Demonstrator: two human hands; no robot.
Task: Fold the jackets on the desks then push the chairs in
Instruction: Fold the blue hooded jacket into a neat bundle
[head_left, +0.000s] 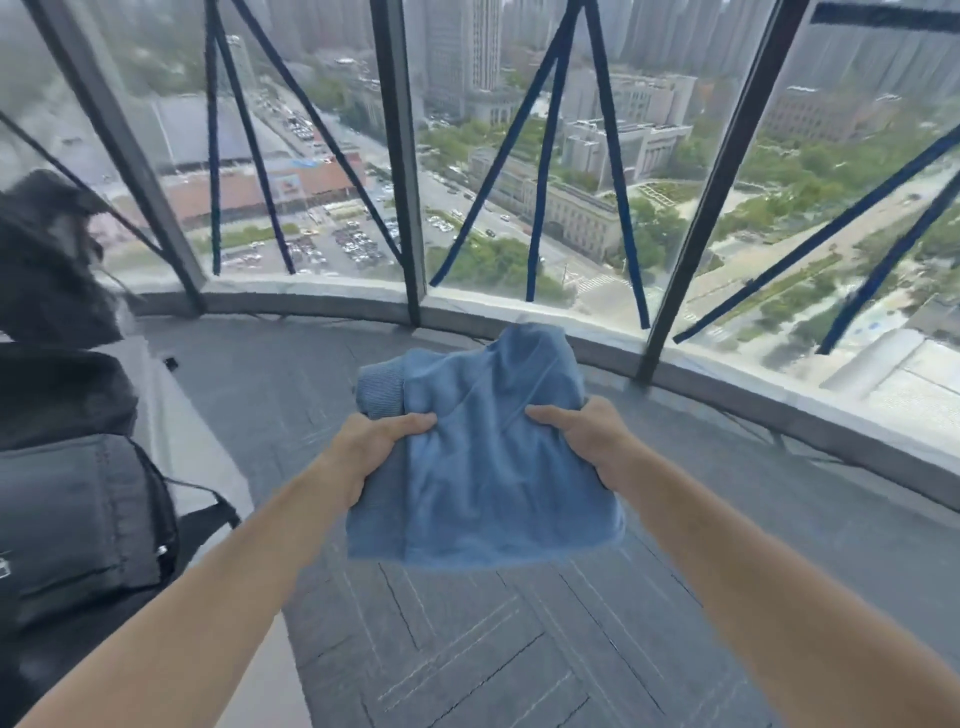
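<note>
Your left hand (374, 447) and right hand (587, 441) each clench a side of the folded blue jacket (488, 478). It hangs in the air over the carpet, long axis running away from you. The desk (182, 415) lies left, nearer your left hand, with a black bag (78, 519) on it.

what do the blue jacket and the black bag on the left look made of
Blue jacket: soft matte knit, probably cotton fleece, going by the ribbed cuff and limp folds. Black bag: likely woven nylon, faintly shiny, with stitched seams.
</note>
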